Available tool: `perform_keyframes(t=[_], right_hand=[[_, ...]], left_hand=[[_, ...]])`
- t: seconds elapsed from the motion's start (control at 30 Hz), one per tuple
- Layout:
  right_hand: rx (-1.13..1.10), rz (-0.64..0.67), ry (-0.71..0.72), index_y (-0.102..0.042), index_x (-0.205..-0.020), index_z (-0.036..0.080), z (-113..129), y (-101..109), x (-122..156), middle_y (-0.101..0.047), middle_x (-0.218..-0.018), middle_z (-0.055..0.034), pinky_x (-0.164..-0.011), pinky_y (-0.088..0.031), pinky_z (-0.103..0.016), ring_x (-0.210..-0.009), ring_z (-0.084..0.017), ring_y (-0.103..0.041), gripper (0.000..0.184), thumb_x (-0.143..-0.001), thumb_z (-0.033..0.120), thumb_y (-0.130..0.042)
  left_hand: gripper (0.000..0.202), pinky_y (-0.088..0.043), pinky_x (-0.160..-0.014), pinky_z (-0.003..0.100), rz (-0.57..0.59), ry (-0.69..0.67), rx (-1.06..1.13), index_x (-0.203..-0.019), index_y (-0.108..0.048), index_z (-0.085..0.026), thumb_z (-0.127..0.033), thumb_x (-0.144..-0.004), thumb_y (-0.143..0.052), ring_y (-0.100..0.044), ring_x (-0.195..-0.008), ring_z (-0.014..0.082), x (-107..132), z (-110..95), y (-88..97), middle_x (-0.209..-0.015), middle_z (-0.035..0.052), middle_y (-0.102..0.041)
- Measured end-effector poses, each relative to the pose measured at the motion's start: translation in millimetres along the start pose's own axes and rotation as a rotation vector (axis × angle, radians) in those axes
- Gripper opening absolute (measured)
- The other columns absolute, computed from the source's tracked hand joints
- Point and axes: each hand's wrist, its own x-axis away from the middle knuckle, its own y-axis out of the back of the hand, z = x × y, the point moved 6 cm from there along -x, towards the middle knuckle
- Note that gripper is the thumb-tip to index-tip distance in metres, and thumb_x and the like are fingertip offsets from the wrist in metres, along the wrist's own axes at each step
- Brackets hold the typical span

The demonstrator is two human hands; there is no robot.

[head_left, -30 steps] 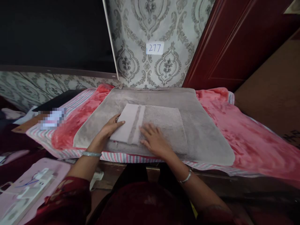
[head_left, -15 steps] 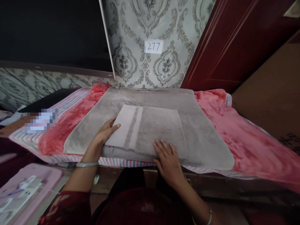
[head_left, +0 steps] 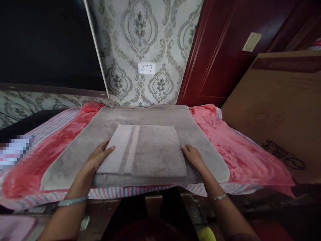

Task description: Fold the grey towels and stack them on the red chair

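Note:
A folded grey towel [head_left: 147, 150] with a pale striped band on its left part lies on a larger grey towel [head_left: 205, 150] spread over a pink-red blanket [head_left: 233, 147]. My left hand [head_left: 97, 157] rests at the folded towel's left edge, thumb on top and fingers tucked at the side. My right hand [head_left: 193, 156] is at its right edge, fingers curled against the side. Both wrists wear bangles.
A white label reading 277 [head_left: 146, 68] is stuck on the patterned wallpaper behind. A dark red door [head_left: 220, 50] stands at the right, with a big cardboard box [head_left: 281, 107] in front of it. A dark screen [head_left: 45, 43] fills the upper left.
My right hand slid from the top of the folded towel, across its near edge, to its right side. My left hand stayed at the left edge. The view pulled back and shifted right.

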Motion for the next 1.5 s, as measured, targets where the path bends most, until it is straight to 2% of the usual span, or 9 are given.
perform_keyframes(t=[0.13,0.3,0.47,0.6,0.8,1.03,1.3,1.37,1.5], right_hand=[[-0.034,0.084,-0.08,-0.069,-0.07,0.019,12,-7,-39,-0.075,-0.085,-0.0131,-0.072,-0.044,-0.029,-0.087,-0.025,-0.068,0.041,-0.093,0.048,-0.054],[-0.165,0.044,-0.111,-0.058,-0.057,0.021,15,-13,-53,-0.066,-0.067,-0.0074,-0.067,-0.04,-0.028,-0.078,-0.023,-0.063,0.037,-0.083,0.045,-0.065],[-0.422,0.041,-0.122,-0.056,-0.064,0.02,11,-19,-43,-0.059,-0.062,-0.0001,-0.061,-0.039,-0.025,-0.071,-0.019,-0.058,0.037,-0.081,0.053,-0.059],[-0.64,0.12,-0.133,-0.058,-0.074,0.021,16,-27,-34,-0.062,-0.062,-0.0005,-0.06,-0.047,-0.027,-0.066,-0.019,-0.061,0.041,-0.076,0.061,-0.062],[-1.005,0.298,-0.342,-0.062,-0.078,0.021,25,-37,-22,-0.072,-0.071,-0.0071,-0.071,-0.057,-0.034,-0.072,-0.023,-0.071,0.02,-0.078,0.041,-0.063],[-0.923,0.214,-0.27,-0.067,-0.099,0.018,40,-29,-19,-0.077,-0.08,-0.0062,-0.068,-0.059,-0.034,-0.075,-0.024,-0.073,0.024,-0.076,0.025,-0.067],[-0.876,0.168,-0.099,-0.071,-0.104,0.015,55,12,-45,-0.078,-0.089,-0.008,-0.071,-0.059,-0.034,-0.078,-0.024,-0.072,0.031,-0.074,0.022,-0.07],[-0.862,0.156,-0.102,-0.07,-0.106,0.015,50,11,-50,-0.078,-0.092,-0.0085,-0.072,-0.058,-0.034,-0.079,-0.024,-0.072,0.033,-0.074,0.025,-0.071],[-0.732,0.166,-0.197,-0.071,-0.098,0.013,26,-12,-48,-0.077,-0.086,-0.0102,-0.068,-0.058,-0.035,-0.072,-0.024,-0.071,0.03,-0.072,0.029,-0.073]], left_hand=[[0.066,-0.058,-0.063,0.027,0.001,0.027,0.036,-0.123,-0.066,-0.018,-0.035,-0.063,-0.085,-0.073,-0.087,0.0248,0,2,0.5,-0.107,0.0102,-0.077],[0.055,-0.058,-0.066,0.026,-0.038,0.025,0.05,-0.117,-0.068,-0.018,-0.03,-0.065,-0.084,-0.073,-0.087,0.0231,-1,2,1.9,-0.104,0.0083,-0.077],[0.056,-0.057,-0.059,0.025,-0.042,0.076,0.117,-0.118,-0.067,-0.017,-0.027,-0.065,-0.085,-0.072,-0.075,0.0203,0,3,0.0,-0.098,0.0088,-0.078],[0.052,-0.055,-0.053,0.025,0.014,0.144,0.189,-0.11,-0.069,-0.015,-0.026,-0.063,-0.087,-0.07,-0.063,0.0191,0,6,-1.2,-0.087,0.0096,-0.078],[0.034,-0.052,-0.048,0.028,0.106,0.258,0.122,-0.081,-0.07,-0.016,-0.036,-0.059,-0.088,-0.066,-0.054,0.0205,-1,3,-2.3,-0.068,0.008,-0.072],[0.05,-0.046,-0.048,0.028,0.095,0.152,0.031,-0.083,-0.067,-0.015,-0.041,-0.047,-0.089,-0.063,-0.055,0.0212,4,-11,-9.6,-0.066,0.0056,-0.07],[0.067,-0.048,-0.055,0.029,0.07,0.003,0.115,-0.097,-0.069,-0.014,-0.051,-0.045,-0.089,-0.065,-0.063,0.022,22,-30,-14.4,-0.076,0.0064,-0.073],[0.069,-0.05,-0.057,0.03,0.061,-0.007,0.113,-0.099,-0.069,-0.014,-0.054,-0.045,-0.089,-0.067,-0.068,0.0246,26,-24,-15.5,-0.08,0.0081,-0.074],[0.06,-0.053,-0.061,0.033,0.089,0.05,0.069,-0.092,-0.07,-0.015,-0.054,-0.048,-0.087,-0.07,-0.074,0.028,27,-1,-16.2,-0.083,0.011,-0.075]])
